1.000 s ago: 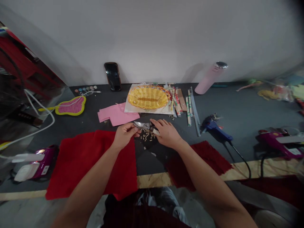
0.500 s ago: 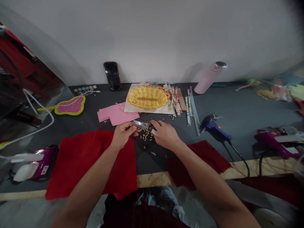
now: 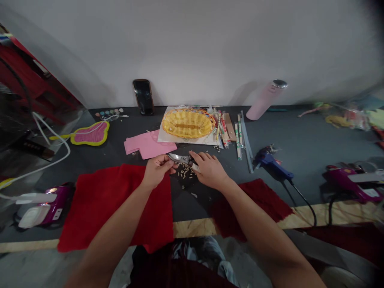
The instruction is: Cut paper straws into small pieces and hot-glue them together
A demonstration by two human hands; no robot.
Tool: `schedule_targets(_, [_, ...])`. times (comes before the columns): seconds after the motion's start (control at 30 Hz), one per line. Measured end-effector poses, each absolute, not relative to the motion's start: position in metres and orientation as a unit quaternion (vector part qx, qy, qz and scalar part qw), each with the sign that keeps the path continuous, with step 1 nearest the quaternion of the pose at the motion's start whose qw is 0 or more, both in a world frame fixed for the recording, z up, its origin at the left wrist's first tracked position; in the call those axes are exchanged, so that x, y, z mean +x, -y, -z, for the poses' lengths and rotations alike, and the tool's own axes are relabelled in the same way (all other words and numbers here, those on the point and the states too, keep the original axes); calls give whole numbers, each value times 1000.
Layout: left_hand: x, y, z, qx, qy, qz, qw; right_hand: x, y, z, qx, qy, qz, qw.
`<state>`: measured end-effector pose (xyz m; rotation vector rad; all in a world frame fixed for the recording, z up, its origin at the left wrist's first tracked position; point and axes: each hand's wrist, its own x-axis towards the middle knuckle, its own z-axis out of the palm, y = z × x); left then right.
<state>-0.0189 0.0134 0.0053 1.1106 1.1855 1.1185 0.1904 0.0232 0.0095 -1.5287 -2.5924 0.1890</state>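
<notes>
My right hand [image 3: 208, 170] is closed around the handles of the pruning shears [image 3: 179, 158], whose metal blades point left. At the blade tips, my left hand [image 3: 158, 170] has its thumb and fingers pinched together; what they hold is too small to make out. Several small pale cut pieces [image 3: 185, 172] lie scattered on the dark table just under the shears. Beyond my left hand are pink sheets [image 3: 150, 145], and past the shears a yellow woven basket [image 3: 188, 124] rests on a white sheet.
Red cloth [image 3: 117, 200] lies under my left forearm, a darker red cloth [image 3: 258, 198] by my right. Farther right are a blue glue gun [image 3: 273, 164] and a purple device [image 3: 357, 182]. A phone [image 3: 143, 97] and a pink bottle [image 3: 265, 101] stand near the wall.
The view has shifted very slightly. Both hands and the shears keep nearly the same position.
</notes>
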Motion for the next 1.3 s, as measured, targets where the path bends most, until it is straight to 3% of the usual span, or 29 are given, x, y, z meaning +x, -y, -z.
schedule_targets(0.6, [-31, -13, -4, 377, -385, -420, 730, 195, -28, -11, -446, 885, -104, 87])
schedule_targets(1.13, [-20, -9, -6, 445, -413, -470, 641, 200, -28, -11, -425, 886, -162, 93])
schedule_targets(1.3, [-22, -10, -7, 465, -417, -460, 631, 198, -26, -14, -457, 875, -127, 91])
